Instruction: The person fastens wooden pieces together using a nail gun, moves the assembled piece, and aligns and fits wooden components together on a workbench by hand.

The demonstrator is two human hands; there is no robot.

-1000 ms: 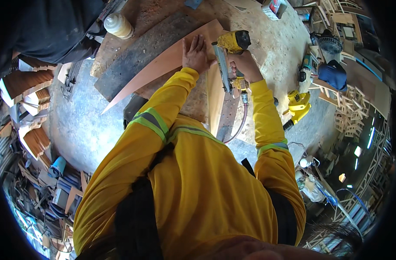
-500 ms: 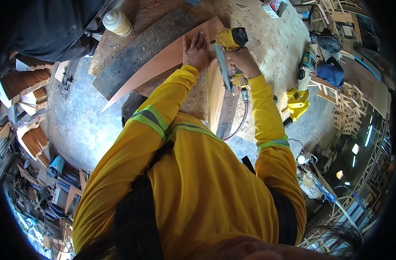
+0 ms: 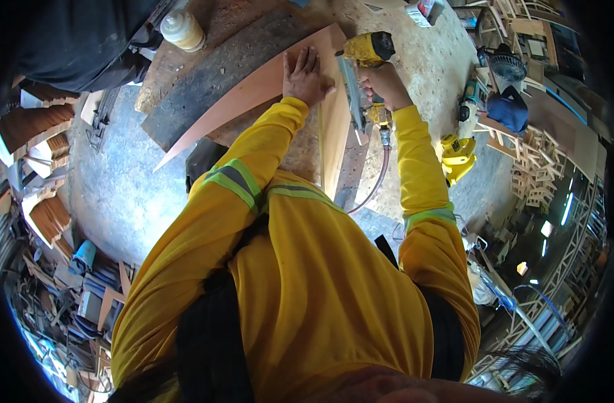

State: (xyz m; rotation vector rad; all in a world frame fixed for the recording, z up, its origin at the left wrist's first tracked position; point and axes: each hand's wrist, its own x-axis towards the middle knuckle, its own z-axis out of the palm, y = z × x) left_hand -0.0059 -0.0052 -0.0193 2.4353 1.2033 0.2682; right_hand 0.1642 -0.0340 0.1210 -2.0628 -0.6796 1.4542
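Observation:
My left hand (image 3: 307, 78) lies with its fingers spread on a thin, curved reddish wooden panel (image 3: 236, 104), near the panel's wide end. The panel tapers to a point at the lower left and meets a pale wooden board (image 3: 333, 138) at its right end. Gripped in my right hand (image 3: 383, 83) is a yellow air nail gun (image 3: 362, 50), its grey magazine slanting down along the board's right side. A hose (image 3: 379, 180) runs from the gun toward me. Whether the gun's nose touches the wood, I cannot tell.
A dark board (image 3: 216, 72) lies beneath the panel on the worn worktable (image 3: 421, 64). A whitish bottle (image 3: 182, 31) stands at the far left, close to a person in dark clothes (image 3: 78, 43). To the right sit a yellow tool (image 3: 457, 158) and stacked wooden frames (image 3: 532, 171).
My right hand and the nail gun have shifted slightly right, and the gun's magazine has moved with them. My left hand stays in place on the panel.

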